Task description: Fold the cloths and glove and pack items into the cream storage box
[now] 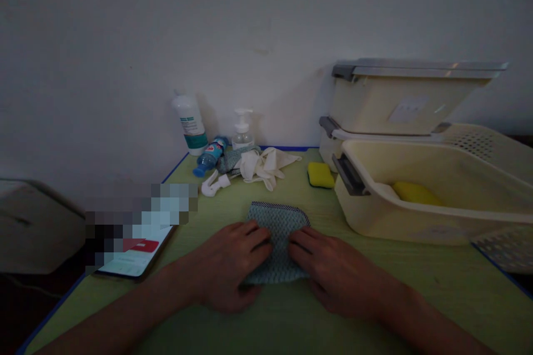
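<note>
A blue-grey cleaning cloth (280, 233) with a dark checked border along its far edge lies folded on the green table (191, 321), between my two hands. My left hand (233, 266) is closed on the cloth's left side, fingers curled over the top and thumb at the near edge. On the right side, my right hand (333, 269) grips the cloth in the same way, its fingertips bent onto the fabric. Part of each side of the cloth is hidden under the fingers.
An open cream bin (400, 224) with a yellow sponge inside stands right, before stacked lidded boxes (387, 102). A yellow sponge (320, 175), white gloves (266, 166), a white hook-like clip (214, 183), a blue bottle (211, 156), a pump bottle (242, 136), a white bottle (189, 125) and a phone (129, 260) surround the hands.
</note>
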The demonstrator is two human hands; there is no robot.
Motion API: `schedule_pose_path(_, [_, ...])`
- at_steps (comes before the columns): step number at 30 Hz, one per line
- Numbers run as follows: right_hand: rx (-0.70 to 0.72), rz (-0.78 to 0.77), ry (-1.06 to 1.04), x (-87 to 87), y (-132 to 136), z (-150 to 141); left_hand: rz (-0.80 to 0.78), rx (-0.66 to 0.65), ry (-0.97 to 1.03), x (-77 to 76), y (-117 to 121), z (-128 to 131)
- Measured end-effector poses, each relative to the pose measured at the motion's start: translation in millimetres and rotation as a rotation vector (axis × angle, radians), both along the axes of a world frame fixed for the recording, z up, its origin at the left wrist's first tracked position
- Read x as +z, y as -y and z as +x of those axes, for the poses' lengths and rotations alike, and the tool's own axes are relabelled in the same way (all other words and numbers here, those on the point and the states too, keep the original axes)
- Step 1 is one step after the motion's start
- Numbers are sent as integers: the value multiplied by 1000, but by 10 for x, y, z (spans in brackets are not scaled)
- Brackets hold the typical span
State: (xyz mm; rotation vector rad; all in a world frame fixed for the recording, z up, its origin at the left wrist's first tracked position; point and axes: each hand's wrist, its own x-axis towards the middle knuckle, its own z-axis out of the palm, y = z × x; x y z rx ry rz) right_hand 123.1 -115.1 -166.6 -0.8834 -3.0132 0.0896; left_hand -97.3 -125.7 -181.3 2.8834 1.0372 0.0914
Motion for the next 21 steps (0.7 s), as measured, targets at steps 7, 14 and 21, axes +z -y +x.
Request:
schedule_pose_path(7, [61, 91, -52, -10, -35, 28, 0, -32, -23, -4, -48, -48])
schedule_pose_path(14, [-164, -289, -233, 74, -99, 100, -287, 185, 279, 89, -125, -89])
schedule_pose_path(21, [-368, -531, -324, 64, -209, 117, -507, 392, 330, 69, -157, -112])
